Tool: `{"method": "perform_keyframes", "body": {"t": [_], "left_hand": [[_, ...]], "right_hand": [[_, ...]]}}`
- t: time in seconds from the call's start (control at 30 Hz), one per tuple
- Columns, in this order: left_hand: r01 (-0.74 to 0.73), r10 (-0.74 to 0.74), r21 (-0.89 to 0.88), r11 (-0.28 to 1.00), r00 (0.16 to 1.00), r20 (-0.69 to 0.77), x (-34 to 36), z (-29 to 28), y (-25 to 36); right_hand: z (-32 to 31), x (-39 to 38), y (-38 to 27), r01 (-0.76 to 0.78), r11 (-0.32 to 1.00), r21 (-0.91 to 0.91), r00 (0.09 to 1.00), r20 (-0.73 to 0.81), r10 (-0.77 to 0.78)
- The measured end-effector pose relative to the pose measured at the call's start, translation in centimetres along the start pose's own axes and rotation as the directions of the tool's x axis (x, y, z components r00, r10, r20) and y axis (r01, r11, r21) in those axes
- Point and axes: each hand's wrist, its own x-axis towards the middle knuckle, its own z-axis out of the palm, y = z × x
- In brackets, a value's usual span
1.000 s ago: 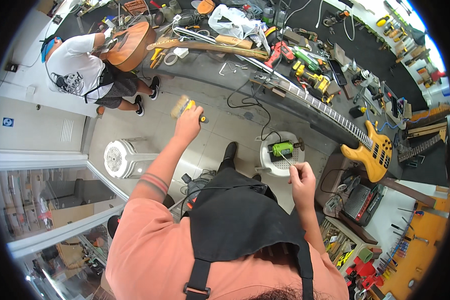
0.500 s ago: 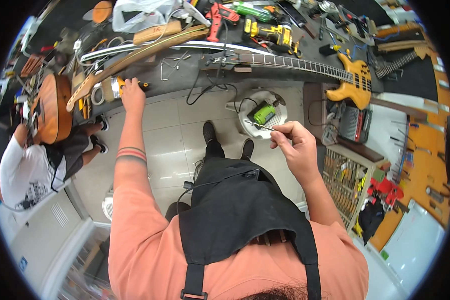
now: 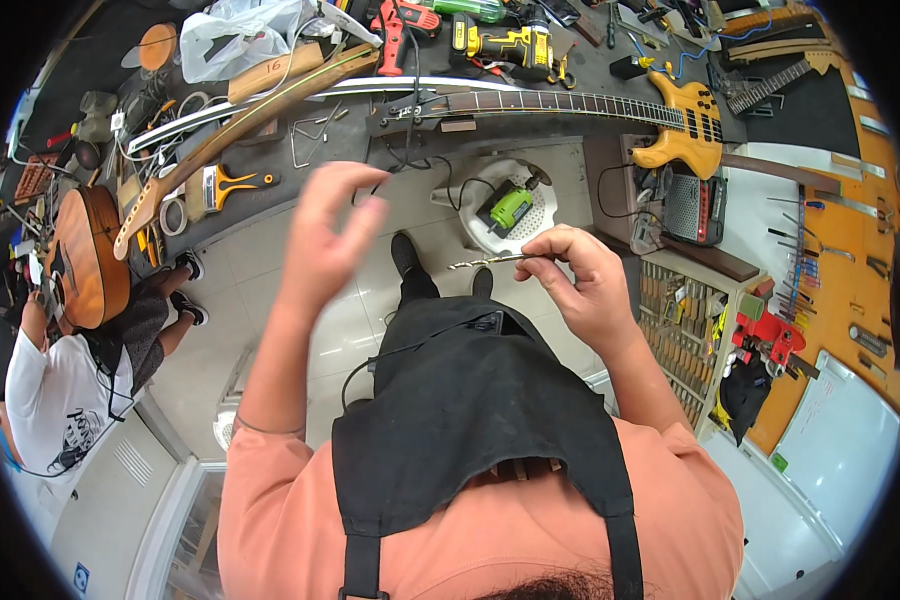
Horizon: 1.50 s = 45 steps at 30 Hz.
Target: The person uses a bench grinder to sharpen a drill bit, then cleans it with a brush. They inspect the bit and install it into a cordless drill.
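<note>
My right hand (image 3: 582, 278) pinches the shank of a thin metal drill bit (image 3: 470, 263) between thumb and fingertips. The bit points left, in front of my black apron (image 3: 450, 400). My left hand (image 3: 335, 235), somewhat smeared by motion, is in the air before the bench edge, thumb and fingers apart, with nothing seen in it. A paintbrush (image 3: 232, 184) with a yellow and black handle lies on the bench to its left, beside a roll of tape (image 3: 173, 216). Beyond the drill bit, a green power drill (image 3: 510, 208) rests on a white stool (image 3: 538, 222).
On the dark workbench lie a natural-wood bass guitar (image 3: 680, 140), a guitar neck (image 3: 185, 175), hex keys (image 3: 315, 132), a red power tool (image 3: 402, 30) and a yellow drill (image 3: 510, 45). Cords hang over its edge. At left, another person (image 3: 65, 385) sits with an acoustic guitar (image 3: 92, 255).
My left hand has left the paintbrush and moved right and nearer to me. The drill bit in my right hand now shows more fully, pointing left. The view has shifted slightly.
</note>
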Motion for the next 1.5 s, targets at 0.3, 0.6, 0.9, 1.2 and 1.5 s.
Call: {"method": "perform_keyframes", "body": {"t": [0.3,0.6,0.9,1.2,1.5], "left_hand": [[-0.075,0.07,0.001,0.997,0.937,0.342,-0.2,7.6,11.5],[0.046,-0.044,-0.002,0.999,0.982,0.185,-2.0,17.8,17.9],[0.436,-0.379,-0.303,0.847,0.896,0.232,-3.3,30.3,24.9],[0.484,-0.401,-0.545,0.685,0.874,0.273,-3.9,37.2,27.7],[0.461,-0.395,-0.573,0.678,0.886,0.245,-4.5,39.8,29.2]], "right_hand": [[-3.7,-1.3,0.7,0.032,0.987,0.156,0.999,0.034,-0.037],[-11.8,-5.0,6.2,0.028,0.881,0.473,0.991,0.105,-0.088],[-23.0,-9.0,11.1,-0.035,0.787,0.616,0.919,0.328,-0.216],[-28.2,-11.8,14.1,-0.162,0.568,0.807,0.876,0.383,-0.294],[-29.8,-13.2,14.8,-0.212,0.442,0.872,0.863,0.379,-0.334]]}}
